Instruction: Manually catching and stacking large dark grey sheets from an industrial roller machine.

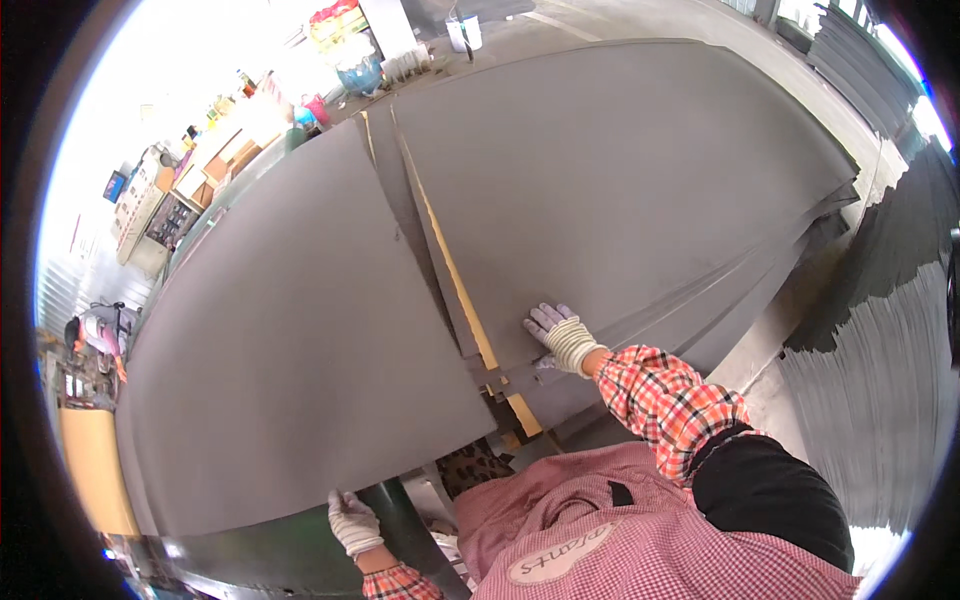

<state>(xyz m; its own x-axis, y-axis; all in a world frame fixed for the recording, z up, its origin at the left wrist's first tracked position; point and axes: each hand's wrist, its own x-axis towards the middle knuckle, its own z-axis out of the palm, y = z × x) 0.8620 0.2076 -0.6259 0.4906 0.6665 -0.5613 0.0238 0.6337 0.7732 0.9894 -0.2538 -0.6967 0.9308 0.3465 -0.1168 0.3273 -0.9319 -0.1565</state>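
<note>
A large, smooth grey sheet [290, 330] spreads across the left side, its near edge curving toward me. My left hand [352, 525], in a pale glove, pinches that near edge; part of its fingers is hidden at the sheet. To the right lies a stack of similar grey sheets [640, 170], with several layered edges along its near right side. My right hand [560, 338], gloved with a striped cuff, rests on the stack's near left part, fingers stretched out and holding nothing. Between the two, a narrow gap shows a yellowish strip [455, 275] and small dark scraps [495, 380].
Dark green machinery [290, 555] lies below the left sheet's near edge. Another person [103, 330] is at the far left, near a yellow-tan panel [95, 470]. Stacked dark sheets [880, 380] stand on the right. A white bucket [464, 33] sits on the floor beyond.
</note>
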